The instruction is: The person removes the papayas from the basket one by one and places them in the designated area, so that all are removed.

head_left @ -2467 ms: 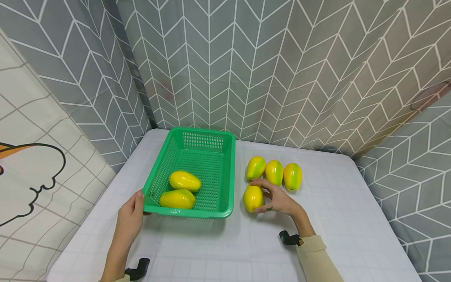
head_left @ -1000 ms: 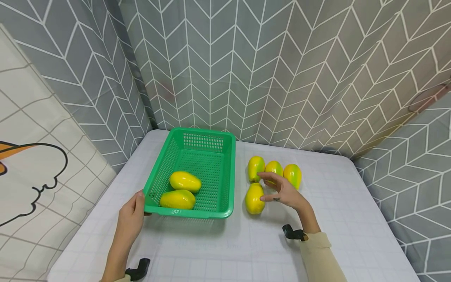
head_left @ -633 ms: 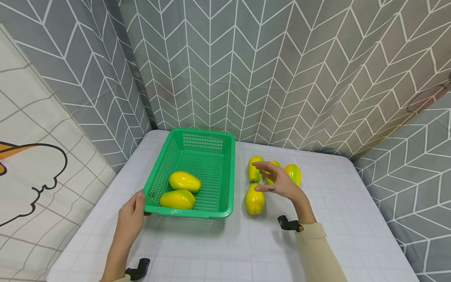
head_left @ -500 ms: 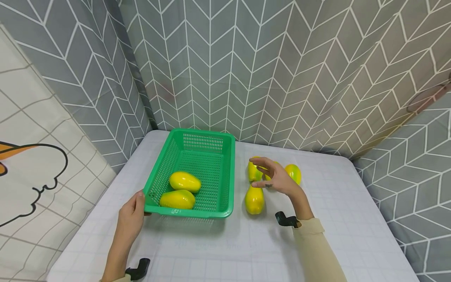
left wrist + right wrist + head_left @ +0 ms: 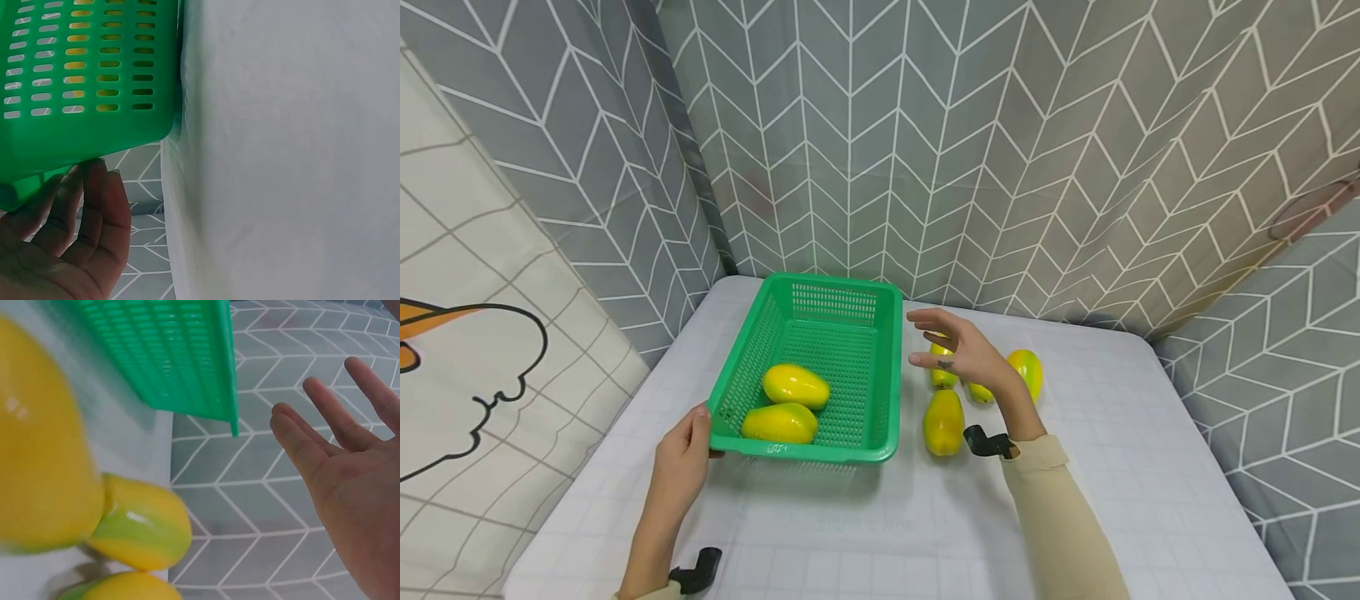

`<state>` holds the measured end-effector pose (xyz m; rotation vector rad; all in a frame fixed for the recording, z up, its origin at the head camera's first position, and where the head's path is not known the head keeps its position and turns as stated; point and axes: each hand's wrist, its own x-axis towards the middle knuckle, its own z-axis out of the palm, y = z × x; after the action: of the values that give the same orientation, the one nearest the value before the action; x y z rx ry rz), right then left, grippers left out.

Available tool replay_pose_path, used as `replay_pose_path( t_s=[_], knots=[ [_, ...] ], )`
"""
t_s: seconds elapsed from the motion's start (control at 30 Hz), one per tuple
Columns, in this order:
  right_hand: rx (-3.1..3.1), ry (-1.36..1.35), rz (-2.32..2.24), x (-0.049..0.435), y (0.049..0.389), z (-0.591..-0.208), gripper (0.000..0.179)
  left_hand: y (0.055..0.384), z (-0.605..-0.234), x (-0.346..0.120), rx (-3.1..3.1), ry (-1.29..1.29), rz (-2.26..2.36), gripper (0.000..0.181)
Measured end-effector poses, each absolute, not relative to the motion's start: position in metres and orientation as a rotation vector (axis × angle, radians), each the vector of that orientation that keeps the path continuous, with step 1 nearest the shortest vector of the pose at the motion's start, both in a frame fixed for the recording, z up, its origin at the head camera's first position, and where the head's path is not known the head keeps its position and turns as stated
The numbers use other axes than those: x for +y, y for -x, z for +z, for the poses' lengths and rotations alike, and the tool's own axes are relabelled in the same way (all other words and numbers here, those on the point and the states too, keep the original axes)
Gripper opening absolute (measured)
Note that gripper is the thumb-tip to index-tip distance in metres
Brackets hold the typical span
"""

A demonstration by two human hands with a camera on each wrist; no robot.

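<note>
My left hand (image 5: 679,454) grips the near left corner of a green plastic basket (image 5: 891,375), thumb on the rim. In the left wrist view its fingers (image 5: 94,212) reach beneath that rim. Two glossy yellow fruits, shaped like mangoes or papayas, lie in the basket: an upper fruit (image 5: 795,386) and a lower fruit (image 5: 780,423). My right hand (image 5: 966,350) hovers above the fruits right of the basket, fingers spread and holding nothing. Below it lies a nearer yellow fruit (image 5: 943,423). Behind are three yellow-green fruits, two partly hidden by the hand; the rightmost fruit (image 5: 1026,373) shows best.
A white cloth covers the table (image 5: 865,542). Grey herringbone-patterned curtains (image 5: 880,150) hang behind and to the right. On the left is a white curtain (image 5: 490,400) with a cartoon print. Each wrist wears a black mount (image 5: 988,442).
The right hand has let go of the nearer fruit, risen and moved up and left towards the basket. That fruit now lies lengthwise on the table. The left hand and basket have stayed put.
</note>
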<state>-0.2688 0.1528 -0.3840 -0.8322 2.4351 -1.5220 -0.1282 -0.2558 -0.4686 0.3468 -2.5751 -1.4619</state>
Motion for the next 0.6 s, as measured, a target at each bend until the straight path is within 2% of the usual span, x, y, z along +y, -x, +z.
replay_pose_path(
  t_s=[0.6],
  knots=[
    [2.354,0.939,-1.605,0.109,0.286,-0.370,0.064,0.129,-0.468,-0.256,-2.588,-0.369,-1.459,0.060]
  ],
)
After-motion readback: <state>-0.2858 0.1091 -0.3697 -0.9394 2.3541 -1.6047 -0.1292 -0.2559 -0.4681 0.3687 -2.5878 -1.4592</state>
